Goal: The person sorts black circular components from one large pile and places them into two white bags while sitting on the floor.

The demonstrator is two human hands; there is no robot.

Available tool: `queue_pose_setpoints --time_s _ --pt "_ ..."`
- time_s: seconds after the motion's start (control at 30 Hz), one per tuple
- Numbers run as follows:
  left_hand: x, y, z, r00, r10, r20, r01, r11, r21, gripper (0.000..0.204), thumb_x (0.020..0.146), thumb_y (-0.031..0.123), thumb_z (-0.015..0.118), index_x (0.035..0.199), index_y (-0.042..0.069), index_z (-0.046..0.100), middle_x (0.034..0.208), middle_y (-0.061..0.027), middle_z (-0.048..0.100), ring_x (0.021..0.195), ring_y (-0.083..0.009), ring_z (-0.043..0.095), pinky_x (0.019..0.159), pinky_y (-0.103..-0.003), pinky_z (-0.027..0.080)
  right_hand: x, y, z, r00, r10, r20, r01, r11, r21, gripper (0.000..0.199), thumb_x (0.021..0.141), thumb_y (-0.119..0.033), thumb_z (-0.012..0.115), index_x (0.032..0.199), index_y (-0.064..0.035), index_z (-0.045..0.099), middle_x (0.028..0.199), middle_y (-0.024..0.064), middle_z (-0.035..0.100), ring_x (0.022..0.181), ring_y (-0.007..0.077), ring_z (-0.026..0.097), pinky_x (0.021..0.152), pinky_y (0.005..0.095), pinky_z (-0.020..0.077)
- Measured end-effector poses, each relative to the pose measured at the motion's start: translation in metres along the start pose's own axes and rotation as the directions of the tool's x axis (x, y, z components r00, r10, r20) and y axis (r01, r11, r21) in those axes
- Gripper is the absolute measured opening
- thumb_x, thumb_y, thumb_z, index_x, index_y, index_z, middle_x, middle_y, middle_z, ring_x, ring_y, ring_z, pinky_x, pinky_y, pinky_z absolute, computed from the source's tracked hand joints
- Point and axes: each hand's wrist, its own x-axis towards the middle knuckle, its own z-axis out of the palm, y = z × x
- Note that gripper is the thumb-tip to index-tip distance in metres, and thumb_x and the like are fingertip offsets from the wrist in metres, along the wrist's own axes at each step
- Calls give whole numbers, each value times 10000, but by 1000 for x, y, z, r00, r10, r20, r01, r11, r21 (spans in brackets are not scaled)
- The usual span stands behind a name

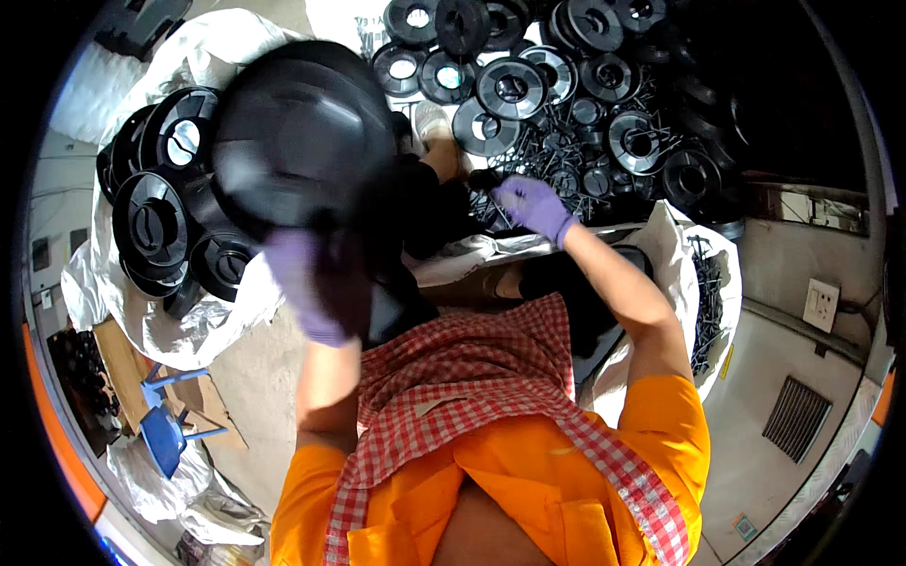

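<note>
My left hand [319, 283], in a purple glove and smeared by motion, grips a large black round plastic part [302, 137] at its lower edge. The part is raised over the white sack at the left and is blurred too. My right hand [533, 206], gloved in purple as well, is closed over the near edge of a heap of small black stick-like plastic pieces [557, 151]. Something small and dark shows at its fingertips; I cannot make out what it is. Beyond it lie several black ring-shaped discs [511, 88].
At the left a white sack [203, 335] holds several black round parts [151, 224]. Another white sack [713, 255] with thin black pieces stands at the right. A small blue chair [162, 441] is on the floor at lower left. A wall socket [820, 305] is at right.
</note>
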Motion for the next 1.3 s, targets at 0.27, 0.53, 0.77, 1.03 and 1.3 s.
queue_pose_setpoints --time_s 0.27,0.53,0.77,1.03,1.3 --pt "13 34 70 594 -386 706 570 -418 -707 525 956 252 492 1405 80 281 1302 -148 469 1111 -262 534 944 -386 442 125 94 59 995 -70 -72 5 756 -655 413 758 -225 653 1134 -111 524 1076 93 551 986 291 565 790 417 484" --pt "-53 23 147 318 -319 893 943 8 -333 466 954 204 465 1352 11 323 1259 -132 500 1109 -244 544 924 -363 456 152 96 45 973 156 173 79 477 -875 280 888 -159 458 1123 -170 610 1142 19 588 1036 219 551 783 362 456" --pt "-58 22 168 -28 -322 946 947 -312 -78 465 879 192 555 1302 45 431 1243 -103 501 1149 -249 515 965 -373 438 150 119 53 964 244 104 -71 615 -786 298 898 -266 470 1135 -115 567 1082 154 609 926 292 628 757 414 498" --pt "-163 -40 224 430 -294 853 815 -280 -507 374 839 210 583 1192 87 560 1289 -20 500 1252 -235 388 989 -396 425 60 16 29 953 294 -68 -36 335 942 386 890 -374 533 1096 -49 542 1021 92 644 860 224 640 766 374 520" --pt "-66 -1 172 387 -252 887 806 -375 -458 278 894 226 570 1127 77 595 1100 -89 624 1029 -239 587 891 -400 482 22 111 -47 823 112 -558 -505 595 -625 544 808 -406 622 1274 -161 487 1246 165 484 1040 409 514 843 476 456"
